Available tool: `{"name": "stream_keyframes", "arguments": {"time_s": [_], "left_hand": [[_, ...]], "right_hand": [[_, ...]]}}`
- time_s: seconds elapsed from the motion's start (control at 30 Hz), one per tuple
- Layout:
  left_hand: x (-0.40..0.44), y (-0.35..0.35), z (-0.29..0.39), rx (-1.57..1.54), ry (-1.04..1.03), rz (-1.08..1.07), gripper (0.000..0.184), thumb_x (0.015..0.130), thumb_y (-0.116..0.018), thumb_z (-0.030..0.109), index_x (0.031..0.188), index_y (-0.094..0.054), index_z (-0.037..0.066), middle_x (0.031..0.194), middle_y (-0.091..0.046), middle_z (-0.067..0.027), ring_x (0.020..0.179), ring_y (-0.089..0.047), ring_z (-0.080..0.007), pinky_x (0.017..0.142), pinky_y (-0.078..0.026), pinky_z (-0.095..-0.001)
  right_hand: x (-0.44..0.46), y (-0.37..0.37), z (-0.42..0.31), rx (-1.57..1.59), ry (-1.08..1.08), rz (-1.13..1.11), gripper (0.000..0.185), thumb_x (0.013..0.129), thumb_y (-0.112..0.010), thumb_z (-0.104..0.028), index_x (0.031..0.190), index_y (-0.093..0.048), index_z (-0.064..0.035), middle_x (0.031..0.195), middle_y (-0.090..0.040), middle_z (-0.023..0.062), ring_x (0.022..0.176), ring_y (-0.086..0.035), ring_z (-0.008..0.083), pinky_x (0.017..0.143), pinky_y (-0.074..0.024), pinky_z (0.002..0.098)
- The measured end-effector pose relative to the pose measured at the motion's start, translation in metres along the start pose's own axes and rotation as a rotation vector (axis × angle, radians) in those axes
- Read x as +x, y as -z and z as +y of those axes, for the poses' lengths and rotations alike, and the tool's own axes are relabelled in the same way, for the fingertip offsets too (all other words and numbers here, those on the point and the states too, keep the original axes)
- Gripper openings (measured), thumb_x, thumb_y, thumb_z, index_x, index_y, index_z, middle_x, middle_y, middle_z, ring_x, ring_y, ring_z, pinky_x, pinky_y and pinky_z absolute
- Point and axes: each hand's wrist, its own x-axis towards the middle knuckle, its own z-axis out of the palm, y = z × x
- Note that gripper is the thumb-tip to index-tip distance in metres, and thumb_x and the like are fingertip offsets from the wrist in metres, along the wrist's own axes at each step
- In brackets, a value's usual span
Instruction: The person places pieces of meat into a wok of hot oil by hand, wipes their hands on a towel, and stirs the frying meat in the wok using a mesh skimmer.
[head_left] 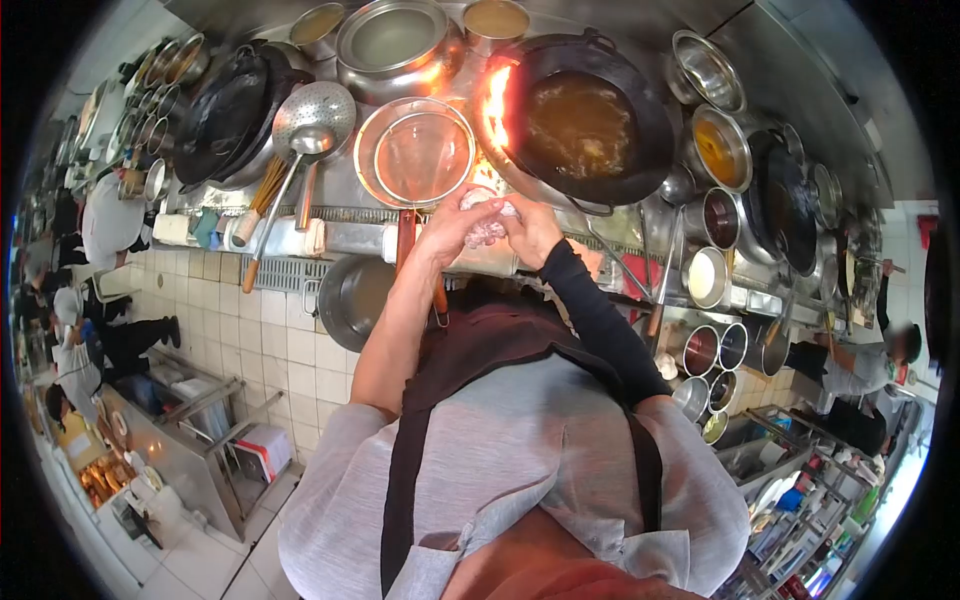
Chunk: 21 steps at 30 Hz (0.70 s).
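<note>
Both of my hands are closed around a pale pinkish piece with a floury white coating (486,218), which looks like raw meat; its exact kind I cannot make out. My left hand (450,228) grips it from the left and my right hand (536,232), below a black sleeve, from the right. Just beyond them sits a large black wok (640,150) of bubbling brown oil (580,122), with pale bits frying in it. Tall orange flames (496,105) rise at the wok's left edge. A wire strainer (425,150) rests on a round pan left of my hands.
A perforated skimmer (314,110) and a ladle (312,142) lie to the left, near stacked black woks (215,120). Metal bowls of sauces (720,148) line the right side. A steel pot (392,38) stands behind. Other people (110,215) work at far left and far right.
</note>
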Motion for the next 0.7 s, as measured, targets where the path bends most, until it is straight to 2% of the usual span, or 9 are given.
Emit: {"name": "stream_keyframes", "arguments": {"time_s": [0.03, 0.13, 0.17, 0.3, 0.4, 0.43, 0.53, 0.63, 0.7], "left_hand": [[0.000, 0.001, 0.001, -0.022, 0.006, -0.007, 0.035, 0.089, -0.077, 0.012, 0.118, -0.057, 0.004, 0.096, -0.069, -0.0083, 0.074, -0.069, -0.0165, 0.054, -0.057, -0.0307], [-0.003, 0.004, 0.007, -0.060, 0.002, -0.031, 0.035, 0.089, -0.076, 0.009, 0.118, -0.057, 0.005, 0.098, -0.069, -0.0091, 0.075, -0.070, -0.0170, 0.055, -0.057, -0.0296], [-0.003, 0.005, 0.006, -0.069, 0.007, -0.026, 0.034, 0.089, -0.075, 0.008, 0.118, -0.057, 0.005, 0.099, -0.070, -0.0093, 0.076, -0.070, -0.0169, 0.055, -0.056, -0.0290], [-0.005, 0.007, 0.011, -0.133, -0.012, 0.003, 0.033, 0.089, -0.071, 0.005, 0.118, -0.057, 0.006, 0.101, -0.070, -0.0104, 0.080, -0.070, -0.0166, 0.054, -0.054, -0.0265], [0.000, 0.020, 0.010, -0.194, -0.050, -0.007, 0.032, 0.089, -0.070, 0.005, 0.119, -0.057, 0.006, 0.104, -0.070, -0.0115, 0.082, -0.070, -0.0167, 0.053, -0.053, -0.0255], [0.003, 0.025, 0.007, -0.214, -0.063, -0.017, 0.032, 0.089, -0.069, 0.005, 0.119, -0.057, 0.006, 0.105, -0.070, -0.0118, 0.083, -0.070, -0.0167, 0.053, -0.053, -0.0254], [0.005, 0.026, 0.008, -0.204, -0.077, 0.009, 0.031, 0.090, -0.069, 0.005, 0.119, -0.057, 0.006, 0.106, -0.070, -0.0125, 0.082, -0.070, -0.0169, 0.052, -0.053, -0.0255], [0.004, 0.025, 0.006, -0.188, -0.065, 0.019, 0.031, 0.091, -0.069, 0.006, 0.119, -0.057, 0.006, 0.105, -0.070, -0.0121, 0.082, -0.070, -0.0171, 0.053, -0.053, -0.0256], [0.004, 0.026, 0.002, -0.198, -0.055, 0.015, 0.030, 0.091, -0.069, 0.006, 0.119, -0.057, 0.005, 0.105, -0.071, -0.0120, 0.082, -0.070, -0.0172, 0.053, -0.054, -0.0260]], "right_hand": [[-0.001, 0.004, 0.000, 0.047, -0.015, -0.022, 0.023, 0.095, -0.059, -0.008, 0.116, -0.062, 0.0011, 0.083, -0.068, 0.0129, 0.075, -0.069, 0.0193, 0.065, -0.0539, 0.0328], [-0.007, 0.020, -0.001, 0.600, -0.253, -0.198, 0.022, 0.102, -0.052, -0.007, 0.121, -0.061, 0.0004, 0.086, -0.067, 0.0080, 0.072, -0.067, 0.0127, 0.059, -0.0530, 0.0273], [-0.008, 0.022, 0.000, 0.648, -0.250, -0.186, 0.021, 0.103, -0.051, -0.007, 0.121, -0.060, -0.0008, 0.091, -0.066, 0.0067, 0.072, -0.066, 0.0136, 0.058, -0.0534, 0.0262], [-0.005, 0.029, 0.021, 0.739, -0.226, 0.068, 0.016, 0.100, -0.056, -0.003, 0.115, -0.060, -0.0010, 0.086, -0.063, 0.0070, 0.067, -0.062, 0.0126, 0.058, -0.0517, 0.0257], [-0.010, 0.050, 0.028, 0.942, -0.298, 0.094, 0.017, 0.099, -0.057, -0.002, 0.115, -0.060, -0.0012, 0.088, -0.062, 0.0060, 0.074, -0.062, 0.0130, 0.062, -0.0500, 0.0251], [-0.011, 0.050, 0.042, 1.097, -0.253, 0.047, 0.020, 0.098, -0.057, 0.000, 0.118, -0.060, 0.0036, 0.099, -0.062, 0.0079, 0.078, -0.057, 0.0121, 0.063, -0.0443, 0.0244], [-0.017, 0.060, 0.021, 1.230, -0.326, 0.003, 0.021, 0.100, -0.056, -0.005, 0.120, -0.059, 0.0020, 0.095, -0.059, 0.0062, 0.083, -0.054, 0.0119, 0.064, -0.0439, 0.0247], [-0.019, 0.070, -0.013, 1.484, -0.379, -0.016, 0.019, 0.102, -0.054, -0.009, 0.115, -0.059, 0.0033, 0.096, -0.058, 0.0065, 0.082, -0.053, 0.0122, 0.063, -0.0437, 0.0258], [-0.018, 0.070, 0.002, 1.390, -0.294, -0.033, 0.017, 0.103, -0.052, -0.011, 0.112, -0.059, 0.0017, 0.096, -0.058, 0.0059, 0.082, -0.053, 0.0127, 0.062, -0.0433, 0.0260]]}}
